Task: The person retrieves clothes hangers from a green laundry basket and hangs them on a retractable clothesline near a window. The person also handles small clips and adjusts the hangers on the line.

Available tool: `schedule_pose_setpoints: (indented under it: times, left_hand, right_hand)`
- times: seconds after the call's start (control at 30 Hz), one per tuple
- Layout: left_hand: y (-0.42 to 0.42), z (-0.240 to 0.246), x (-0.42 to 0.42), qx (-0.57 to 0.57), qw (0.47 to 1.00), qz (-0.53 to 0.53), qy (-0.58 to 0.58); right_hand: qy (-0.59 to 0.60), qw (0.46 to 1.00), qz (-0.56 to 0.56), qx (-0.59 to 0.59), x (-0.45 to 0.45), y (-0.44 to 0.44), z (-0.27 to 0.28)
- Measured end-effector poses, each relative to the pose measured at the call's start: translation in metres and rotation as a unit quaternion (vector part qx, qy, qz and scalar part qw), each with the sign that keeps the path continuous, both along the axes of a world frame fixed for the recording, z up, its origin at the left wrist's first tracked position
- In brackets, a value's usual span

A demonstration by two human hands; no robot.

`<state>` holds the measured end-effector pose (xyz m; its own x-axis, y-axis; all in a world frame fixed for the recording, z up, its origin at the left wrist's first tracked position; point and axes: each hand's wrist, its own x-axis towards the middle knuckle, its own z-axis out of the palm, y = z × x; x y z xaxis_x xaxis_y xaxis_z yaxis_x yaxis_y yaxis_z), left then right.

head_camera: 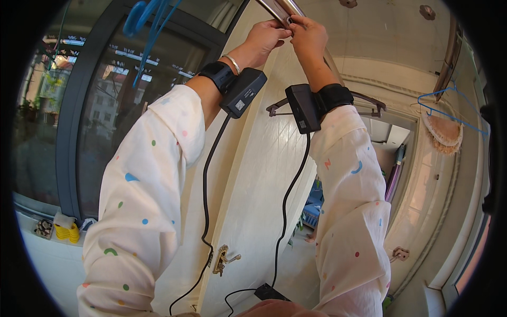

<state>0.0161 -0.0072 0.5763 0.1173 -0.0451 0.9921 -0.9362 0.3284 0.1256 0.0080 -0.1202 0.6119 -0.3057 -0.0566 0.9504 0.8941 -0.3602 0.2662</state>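
Both hands are raised overhead at a shiny metal rail (291, 7), which looks like part of a clothes-drying rack. My left hand (264, 41) has its thumb and fingertips at the rail's near end. Beside it, my right hand (311, 33) is bent around the same end, its thumb almost touching the left fingers. A small metal ring (289, 19) shows between the fingers; the fingers hide most of the fitting. Each wrist carries a black strapped device, the left device (243, 93) and the right device (303, 109), with a cable hanging down.
A white door (253, 178) with a brass handle (223, 259) stands below. At left is a dark-framed window (67, 119), with blue hangers (148, 27) hanging before it. Another blue hanger (451, 105) is at right. A dark curved bracket (368, 104) shows behind my right wrist.
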Motion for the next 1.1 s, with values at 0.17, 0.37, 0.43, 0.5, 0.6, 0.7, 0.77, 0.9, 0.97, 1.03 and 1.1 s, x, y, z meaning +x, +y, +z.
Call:
schedule_pose_setpoints:
  times: [0.17,0.37,0.43,0.5,0.6,0.7,0.77,0.9,0.97,1.03,1.1]
  left_hand:
    - [0.000,0.003,0.001,-0.013,1.000,-0.006,-0.018]
    - [-0.006,0.002,0.004,-0.071,0.995,0.051,-0.045]
    - [-0.007,0.001,0.005,-0.095,0.992,0.068,-0.048]
    - [-0.008,-0.001,0.005,-0.103,0.991,0.062,-0.057]
    - [-0.008,-0.002,0.003,-0.112,0.989,0.044,-0.085]
    - [-0.008,0.000,0.000,-0.110,0.989,0.073,-0.063]
    - [-0.010,0.004,-0.002,-0.147,0.986,0.052,-0.052]
    - [-0.014,0.019,-0.005,-0.225,0.969,0.098,-0.009]
    - [-0.013,0.024,-0.004,-0.249,0.959,0.133,0.015]
    - [-0.011,0.027,-0.002,-0.262,0.954,0.144,0.025]
    - [-0.008,0.030,0.001,-0.241,0.961,0.135,0.001]
  right_hand:
    - [-0.035,0.999,0.015,-0.007,0.005,0.001,0.003]
    - [0.041,0.999,0.017,-0.006,-0.003,0.002,0.004]
    - [0.048,0.999,0.025,-0.004,-0.005,0.004,0.002]
    - [0.050,0.998,0.027,-0.005,-0.007,0.004,0.001]
    - [0.061,0.997,0.048,-0.007,-0.009,0.003,0.000]
    - [0.046,0.999,-0.008,-0.002,-0.007,0.002,-0.001]
    - [0.028,0.999,-0.041,-0.007,-0.004,0.004,0.000]
    - [0.010,1.000,-0.018,-0.023,0.009,0.009,0.004]
    - [-0.012,0.998,-0.031,-0.046,0.017,0.007,0.001]
    - [0.000,0.998,-0.001,-0.066,0.021,0.006,-0.003]
    - [0.036,0.993,0.070,-0.087,0.022,0.005,-0.007]
